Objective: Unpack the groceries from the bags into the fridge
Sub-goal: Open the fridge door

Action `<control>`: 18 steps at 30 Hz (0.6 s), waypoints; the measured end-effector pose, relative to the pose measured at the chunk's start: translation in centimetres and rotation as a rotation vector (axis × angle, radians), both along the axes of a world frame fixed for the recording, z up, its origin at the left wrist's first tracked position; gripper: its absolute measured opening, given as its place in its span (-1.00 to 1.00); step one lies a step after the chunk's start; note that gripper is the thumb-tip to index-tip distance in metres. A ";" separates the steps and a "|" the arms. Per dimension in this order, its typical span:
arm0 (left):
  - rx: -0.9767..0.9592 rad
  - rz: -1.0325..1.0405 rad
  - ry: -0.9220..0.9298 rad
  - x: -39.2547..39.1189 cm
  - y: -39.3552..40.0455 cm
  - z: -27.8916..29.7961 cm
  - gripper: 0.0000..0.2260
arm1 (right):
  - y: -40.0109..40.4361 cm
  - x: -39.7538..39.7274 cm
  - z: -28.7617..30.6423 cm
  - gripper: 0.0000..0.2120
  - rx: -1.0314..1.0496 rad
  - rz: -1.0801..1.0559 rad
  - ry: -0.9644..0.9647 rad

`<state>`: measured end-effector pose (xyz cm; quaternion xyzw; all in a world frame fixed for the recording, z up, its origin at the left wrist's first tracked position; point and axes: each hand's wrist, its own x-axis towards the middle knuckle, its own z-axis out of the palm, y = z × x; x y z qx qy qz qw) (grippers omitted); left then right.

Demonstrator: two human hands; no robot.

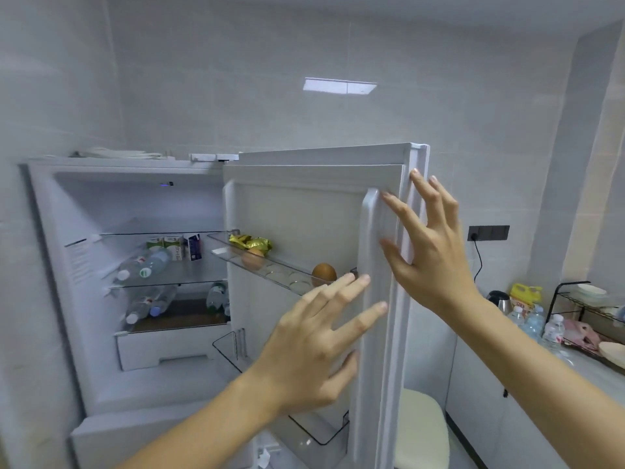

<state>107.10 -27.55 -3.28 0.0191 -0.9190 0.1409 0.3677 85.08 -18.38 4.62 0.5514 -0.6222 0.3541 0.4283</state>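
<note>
The white fridge (57,265) stands open, its door (304,204) swung out to the right. My right hand (429,248) is open, fingers spread, at the door's free edge near the top. My left hand (314,340) is open too, fingers spread in front of the door's inner side, just below the egg tray (270,269). That tray holds two brown eggs (324,273) and gold-wrapped items (252,242). Inside, water bottles (145,265) lie on the glass shelves, with small cartons (176,247) behind them. No grocery bag is in view.
A counter (588,370) runs along the right wall with a kettle (499,297), a yellow package (524,296), water bottles (541,324), a pink bag (581,333) and a black dish rack (575,299). A cream stool (422,431) stands beside the door. Folded cloth (118,153) lies on top of the fridge.
</note>
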 end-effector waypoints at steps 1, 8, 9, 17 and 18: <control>0.004 0.016 0.025 1.8 -0.6 0.6 -0.39 | 0.0 0.9 0.4 -0.49 -0.028 0.016 0.000; 0.154 0.377 0.095 12.5 -7.0 4.1 -0.39 | -5.3 11.9 2.1 -0.57 0.199 0.289 0.061; 0.183 0.430 0.098 14.1 -7.9 4.3 -0.39 | -6.9 13.6 1.9 -0.55 0.238 0.325 0.059; 0.286 0.765 0.179 29.5 -13.1 3.5 -0.38 | -18.3 26.8 -1.0 -0.47 0.389 0.527 0.000; 0.299 0.805 0.192 31.7 -13.6 3.0 -0.38 | -19.5 28.4 -1.5 -0.47 0.414 0.550 -0.005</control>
